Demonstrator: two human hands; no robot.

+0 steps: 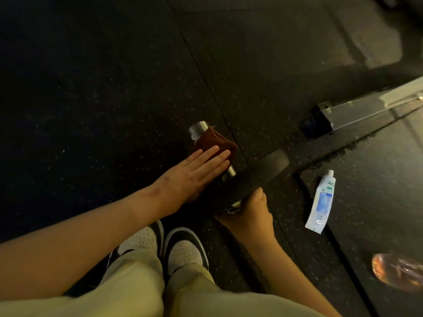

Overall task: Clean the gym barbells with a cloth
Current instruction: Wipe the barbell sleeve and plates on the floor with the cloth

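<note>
A barbell lies on the dark rubber floor, its shiny steel sleeve end (198, 129) pointing away from me. A dark red-brown cloth (214, 143) is draped over the sleeve. My left hand (196, 171) lies flat on the cloth with straight fingers, pressing it onto the sleeve. A black weight plate (256, 177) stands on the bar just to the right of the cloth. My right hand (250, 215) grips the near rim of that plate, fingers curled under it. The bar beyond the plate is hidden.
A white and blue tube (321, 202) lies on the floor to the right of the plate. A metal rack foot (357, 114) runs along the floor at the upper right. My shoes (164, 245) stand close behind the plate. An orange glare spot (398, 271) shows at lower right.
</note>
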